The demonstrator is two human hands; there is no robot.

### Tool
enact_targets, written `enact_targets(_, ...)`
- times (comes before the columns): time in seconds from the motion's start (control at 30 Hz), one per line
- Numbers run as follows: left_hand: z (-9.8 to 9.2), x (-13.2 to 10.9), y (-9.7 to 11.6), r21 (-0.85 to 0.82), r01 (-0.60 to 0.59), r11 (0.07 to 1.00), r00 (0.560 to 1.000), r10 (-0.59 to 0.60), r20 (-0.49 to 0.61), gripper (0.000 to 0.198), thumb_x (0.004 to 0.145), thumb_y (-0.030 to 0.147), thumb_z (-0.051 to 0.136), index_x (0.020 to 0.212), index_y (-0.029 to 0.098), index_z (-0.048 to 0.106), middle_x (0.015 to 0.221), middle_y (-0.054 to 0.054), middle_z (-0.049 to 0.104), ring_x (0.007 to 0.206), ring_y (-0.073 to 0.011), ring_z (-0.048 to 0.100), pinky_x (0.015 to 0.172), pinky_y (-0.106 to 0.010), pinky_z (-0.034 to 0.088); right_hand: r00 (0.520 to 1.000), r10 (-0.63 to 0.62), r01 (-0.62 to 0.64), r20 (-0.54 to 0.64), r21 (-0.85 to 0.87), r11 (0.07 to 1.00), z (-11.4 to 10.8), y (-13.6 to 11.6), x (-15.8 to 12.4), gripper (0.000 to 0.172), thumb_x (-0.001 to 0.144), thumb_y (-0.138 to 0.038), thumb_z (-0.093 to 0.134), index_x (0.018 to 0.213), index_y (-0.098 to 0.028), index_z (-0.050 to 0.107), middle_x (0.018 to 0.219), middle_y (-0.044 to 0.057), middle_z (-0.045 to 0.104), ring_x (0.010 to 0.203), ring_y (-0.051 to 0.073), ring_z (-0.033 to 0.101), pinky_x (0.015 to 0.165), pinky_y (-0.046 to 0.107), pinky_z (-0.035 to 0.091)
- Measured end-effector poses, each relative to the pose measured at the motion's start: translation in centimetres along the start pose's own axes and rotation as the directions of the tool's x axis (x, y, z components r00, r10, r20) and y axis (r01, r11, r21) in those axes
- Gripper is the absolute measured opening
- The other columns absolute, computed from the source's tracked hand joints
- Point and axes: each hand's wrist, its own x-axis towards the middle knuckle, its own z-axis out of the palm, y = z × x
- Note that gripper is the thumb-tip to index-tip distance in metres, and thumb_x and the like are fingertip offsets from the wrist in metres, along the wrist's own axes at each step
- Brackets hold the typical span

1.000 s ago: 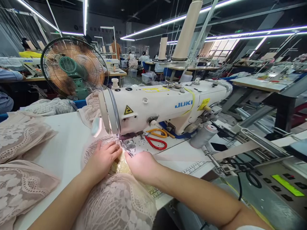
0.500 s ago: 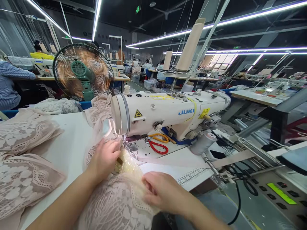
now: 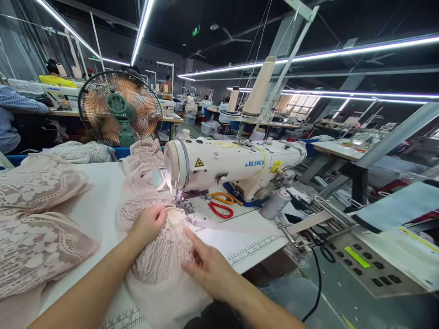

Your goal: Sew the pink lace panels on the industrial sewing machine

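A pale pink lace piece (image 3: 161,256) lies on the white table in front of the needle of a white JUKI sewing machine (image 3: 226,160). My left hand (image 3: 149,224) rests on the lace just left of the presser foot (image 3: 180,206), fingers curled and gripping the fabric edge. Lower down, at the lace's right side, my right hand (image 3: 206,265) has its fingers extended and pressed on the fabric. The machine's lamp lights the needle area brightly.
Red and orange scissors (image 3: 221,204) lie on the machine bed. Stacks of lace (image 3: 37,219) sit on the left of the table (image 3: 99,201). A standing fan (image 3: 120,107) is behind. A control panel (image 3: 363,265) and thread cone (image 3: 259,87) are at right. People work at far tables.
My right hand has drawn back from the needle toward me and slid down the lace. The lace was pulled flatter and the yellowish lining is now covered. My head lifted slightly.
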Motion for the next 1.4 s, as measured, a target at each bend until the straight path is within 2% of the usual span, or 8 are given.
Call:
enact_targets(0.1, 0.0, -0.3, 0.0, 0.113, 0.045, 0.993, 0.999, -0.044, -0.014, 0.023, 0.083, 0.026, 0.037, 0.063, 0.019, 0.044, 0.064, -0.001, 0.050, 0.061, -0.0163, 0.049, 0.055, -0.026, 0.032, 0.999, -0.036, 0.034, -0.008, -0.154, 0.988, 1.1, -0.2, 0.0, 0.024, 0.085, -0.030, 0.049, 0.096, -0.018, 0.067, 0.081, 0.004, 0.064, 0.076, 0.016, 0.056, 0.069, 0.025, 0.041)
enact_targets(0.2, 0.0, -0.9, 0.7, 0.230, 0.033, 0.973, 0.999, -0.038, 0.016, 0.010, 0.077, 0.014, 0.044, 0.072, 0.018, 0.052, 0.075, -0.004, 0.053, 0.064, -0.0183, 0.052, 0.054, -0.026, 0.030, 1.000, 0.010, -0.017, -0.029, -0.269, 0.963, 1.2, 0.1, 1.0, 0.026, 0.086, -0.023, 0.044, 0.068, -0.016, 0.062, 0.069, 0.002, 0.061, 0.067, 0.013, 0.052, 0.062, 0.023, 0.035)
enact_targets(0.33, 0.1, -1.5, 1.4, 0.344, -0.097, 0.934, 0.994, 0.076, 0.075, 0.022, 0.078, 0.011, 0.044, 0.094, 0.021, 0.057, 0.084, -0.005, 0.053, 0.062, -0.0181, 0.053, 0.052, -0.026, 0.031, 1.000, 0.003, -0.003, -0.001, -0.281, 0.960, 0.2, 0.4, 1.7, 0.020, 0.085, -0.021, 0.044, 0.074, -0.018, 0.061, 0.070, 0.000, 0.061, 0.067, 0.012, 0.051, 0.060, 0.022, 0.033)
enact_targets(0.47, 0.4, -1.3, 1.6, 0.372, -0.193, 0.908, 0.980, 0.161, 0.115, 0.017, 0.080, 0.012, 0.042, 0.083, 0.019, 0.057, 0.079, -0.005, 0.051, 0.064, -0.0179, 0.052, 0.051, -0.025, 0.032, 0.998, 0.036, -0.020, 0.043, -0.309, 0.951, -0.6, 0.2, 1.8, 0.024, 0.086, -0.024, 0.043, 0.098, -0.020, 0.064, 0.075, 0.001, 0.064, 0.070, 0.015, 0.054, 0.060, 0.023, 0.033)
enact_targets(0.63, 0.9, -0.5, 2.0, 0.459, -0.247, 0.854, 0.966, 0.179, 0.187, 0.027, 0.076, 0.008, 0.042, 0.093, 0.020, 0.060, 0.081, -0.007, 0.052, 0.068, -0.0216, 0.053, 0.051, -0.027, 0.031, 0.989, 0.107, -0.060, 0.104, -0.382, 0.922, -1.3, 0.1, 2.3, 0.038, 0.088, -0.029, 0.042, 0.120, -0.019, 0.058, 0.094, 0.008, 0.069, 0.084, 0.020, 0.060, 0.066, 0.027, 0.036)
enact_targets(0.93, 1.9, 0.2, 1.6, 0.418, -0.243, 0.875, 0.970, 0.233, 0.074, 0.029, 0.086, 0.013, 0.036, 0.082, 0.017, 0.065, 0.078, -0.009, 0.053, 0.072, -0.0219, 0.053, 0.054, -0.030, 0.032, 0.985, 0.104, -0.035, 0.138, -0.431, 0.902, -2.0, 0.4, 2.9, 0.029, 0.087, -0.027, 0.042, 0.109, -0.020, 0.060, 0.087, 0.005, 0.068, 0.078, 0.019, 0.058, 0.060, 0.026, 0.030)
enact_targets(1.17, 2.4, 0.7, 0.8, 0.207, -0.196, 0.958, 0.980, 0.197, 0.017, 0.032, 0.089, 0.015, 0.035, 0.084, 0.016, 0.067, 0.086, -0.009, 0.058, 0.082, -0.0212, 0.055, 0.064, -0.030, 0.041, 0.985, 0.101, -0.029, 0.141, -0.439, 0.898, -2.5, 0.5, 3.5, 0.020, 0.086, -0.025, 0.042, 0.094, -0.020, 0.059, 0.082, 0.004, 0.067, 0.074, 0.017, 0.057, 0.058, 0.025, 0.029)
enact_targets(1.4, 2.2, 0.8, 1.0, 0.280, -0.218, 0.935, 0.975, 0.223, 0.013, 0.032, 0.089, 0.016, 0.036, 0.085, 0.017, 0.068, 0.093, -0.010, 0.060, 0.084, -0.0235, 0.054, 0.064, -0.032, 0.042, 0.981, 0.116, -0.033, 0.157, -0.453, 0.891, -2.5, 0.3, 3.8, 0.032, 0.087, -0.027, 0.042, 0.113, -0.020, 0.058, 0.090, 0.006, 0.069, 0.082, 0.020, 0.061, 0.061, 0.027, 0.032)
